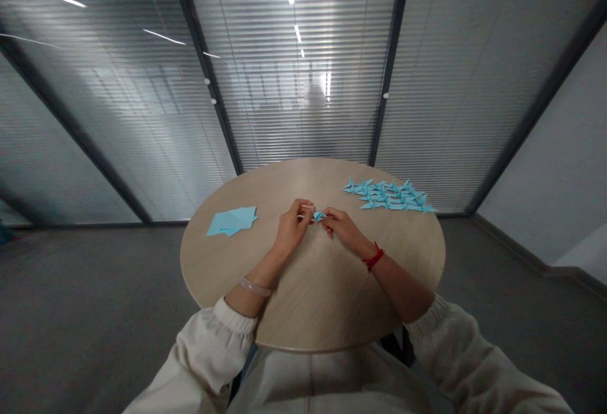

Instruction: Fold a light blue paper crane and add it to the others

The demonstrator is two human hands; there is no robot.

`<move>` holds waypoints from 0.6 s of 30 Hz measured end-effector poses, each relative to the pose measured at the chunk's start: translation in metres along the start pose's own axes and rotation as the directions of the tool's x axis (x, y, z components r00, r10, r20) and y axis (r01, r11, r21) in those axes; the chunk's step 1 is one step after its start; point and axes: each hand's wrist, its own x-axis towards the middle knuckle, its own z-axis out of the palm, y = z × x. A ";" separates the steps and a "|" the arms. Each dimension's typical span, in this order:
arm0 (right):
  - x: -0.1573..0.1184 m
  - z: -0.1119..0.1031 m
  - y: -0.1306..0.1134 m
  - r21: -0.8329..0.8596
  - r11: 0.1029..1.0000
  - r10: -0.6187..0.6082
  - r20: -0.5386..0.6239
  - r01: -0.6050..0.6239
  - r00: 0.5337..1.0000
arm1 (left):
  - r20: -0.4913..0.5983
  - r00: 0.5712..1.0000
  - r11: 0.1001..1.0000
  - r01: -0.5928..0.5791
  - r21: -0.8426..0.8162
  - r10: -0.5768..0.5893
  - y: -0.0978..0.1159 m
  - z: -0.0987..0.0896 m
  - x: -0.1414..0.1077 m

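Hands: left hand (293, 225), right hand (342, 226) together, pinching small blue paper piece (318, 215) over round wooden table (317, 294); glass wall (303, 66) behind.

The folded blue paper piece (318, 215) is mostly hidden between both grips, too small to tell its shape.

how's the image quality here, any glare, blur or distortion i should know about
Head view: strong wide-angle distortion bends the window frames outward; ceiling strip lights glare as streaks on the glass partition; a small pixelated patch sits behind the blinds. The round table is evenly lit with soft shadows; the blue paper piece between the left hand and right hand is too small for detail.
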 end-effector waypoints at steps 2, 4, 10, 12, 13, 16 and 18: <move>-0.001 0.000 -0.002 -0.057 0.998 -0.010 -0.018 0.009 1.000 | 0.040 0.999 0.998 -0.037 0.049 0.035 0.002 0.000 -0.002; -0.002 0.000 -0.004 -0.101 0.995 -0.016 -0.035 0.012 0.999 | 0.062 0.996 0.993 -0.069 0.100 0.063 0.002 0.001 -0.002; -0.004 -0.001 -0.005 -0.146 0.989 -0.035 -0.050 0.027 0.998 | 0.102 0.994 0.987 -0.063 0.147 0.049 -0.004 0.001 0.000; -0.004 -0.002 -0.006 -0.182 0.983 -0.048 -0.064 0.035 0.997 | 0.113 0.993 0.989 -0.047 0.142 0.031 -0.004 0.000 0.000; -0.005 -0.002 -0.006 -0.205 0.978 -0.054 -0.072 0.038 0.996 | 0.119 0.993 0.990 -0.035 0.138 0.019 -0.005 -0.001 0.001; -0.006 -0.004 -0.009 -0.257 0.965 -0.069 -0.083 0.046 0.994 | 0.158 0.986 0.996 0.030 0.087 -0.043 -0.009 -0.002 0.004; -0.006 -0.005 -0.010 -0.267 0.962 -0.084 -0.082 0.060 0.993 | 0.203 0.975 0.996 0.087 0.033 -0.092 -0.012 -0.002 0.007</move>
